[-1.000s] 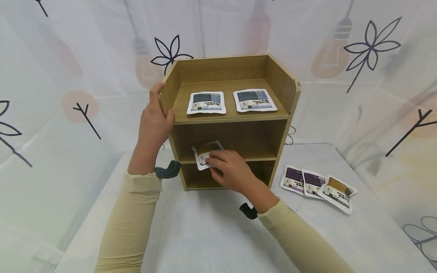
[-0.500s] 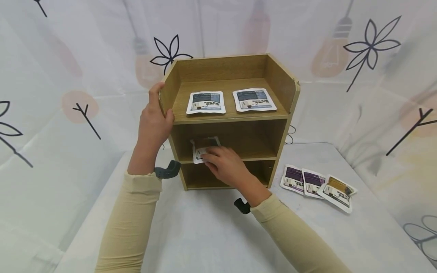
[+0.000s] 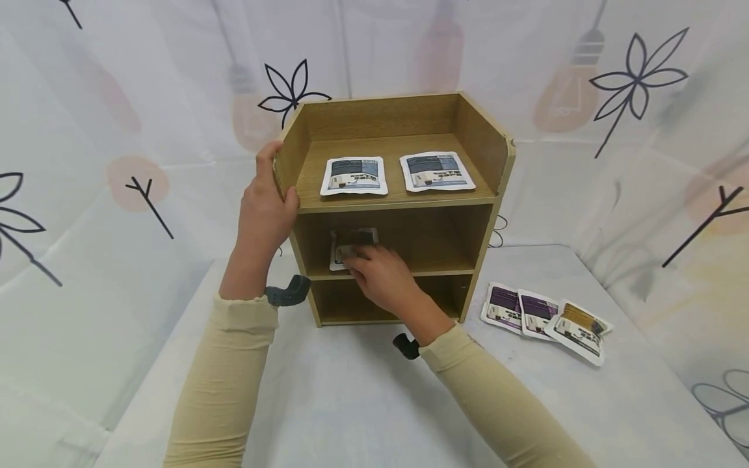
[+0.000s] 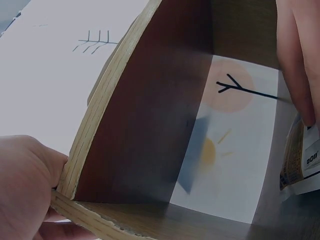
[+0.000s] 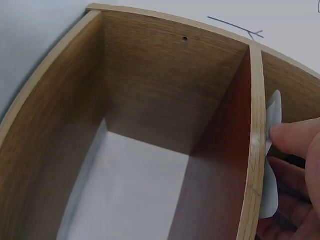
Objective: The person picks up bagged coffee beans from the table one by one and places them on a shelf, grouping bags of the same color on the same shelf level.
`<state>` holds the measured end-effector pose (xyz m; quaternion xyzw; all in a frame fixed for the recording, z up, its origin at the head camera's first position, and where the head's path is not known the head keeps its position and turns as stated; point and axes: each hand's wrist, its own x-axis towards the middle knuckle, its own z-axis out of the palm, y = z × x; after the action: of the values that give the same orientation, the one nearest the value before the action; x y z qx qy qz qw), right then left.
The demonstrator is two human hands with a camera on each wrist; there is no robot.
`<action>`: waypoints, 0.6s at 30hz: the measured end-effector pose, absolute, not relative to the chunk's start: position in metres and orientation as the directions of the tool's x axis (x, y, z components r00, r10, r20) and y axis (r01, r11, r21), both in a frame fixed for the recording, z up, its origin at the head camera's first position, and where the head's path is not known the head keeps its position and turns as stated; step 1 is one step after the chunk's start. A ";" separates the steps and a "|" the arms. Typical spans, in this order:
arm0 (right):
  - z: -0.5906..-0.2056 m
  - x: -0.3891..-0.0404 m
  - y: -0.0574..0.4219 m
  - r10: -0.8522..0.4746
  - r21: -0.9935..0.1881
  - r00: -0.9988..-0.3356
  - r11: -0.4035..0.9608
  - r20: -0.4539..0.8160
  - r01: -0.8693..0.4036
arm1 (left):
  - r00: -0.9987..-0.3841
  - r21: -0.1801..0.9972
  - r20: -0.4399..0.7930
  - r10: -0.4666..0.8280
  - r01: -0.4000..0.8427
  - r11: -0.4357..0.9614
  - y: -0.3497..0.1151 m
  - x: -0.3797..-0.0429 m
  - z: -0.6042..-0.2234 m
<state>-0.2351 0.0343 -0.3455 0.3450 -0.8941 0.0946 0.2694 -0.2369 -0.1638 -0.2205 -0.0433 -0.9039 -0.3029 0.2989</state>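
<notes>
A small wooden shelf unit stands on the table in the head view. My left hand grips the upper left side panel, thumb in front and fingers around the outer side. In the left middle compartment, my right hand holds the lower part of a white-edged flat pouch with a brown top. The right wrist view shows the thumb on the edge of this pouch, close along the middle board. Two blue-and-white pouches, a left one and a right one, lie on the top shelf.
On the table right of the unit lie several pouches: purple ones and a brown-gold one overlapping in a row. The unit's bottom compartment opens toward me. A printed white backdrop hangs behind.
My right hand has moved up and deeper into the middle compartment with the pouch, which now lies flatter and straighter. The left hand has stayed on the side panel.
</notes>
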 end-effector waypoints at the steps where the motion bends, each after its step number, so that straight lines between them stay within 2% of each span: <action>1: -0.345 -0.236 0.034 -0.563 0.014 -0.623 0.748 0.544 -0.664 | -0.818 0.523 0.565 -0.103 0.259 0.812 -0.164 -0.237 -0.221; 18: -0.346 -0.241 0.022 -0.492 -0.021 -0.655 0.791 0.574 -0.612 | -0.816 0.523 0.570 -0.102 0.264 0.810 -0.165 -0.237 -0.221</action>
<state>-0.2413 0.0217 -0.3461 0.3054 -0.9033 0.1069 0.2816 -0.2368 -0.1648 -0.2210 -0.0451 -0.9028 -0.3047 0.3002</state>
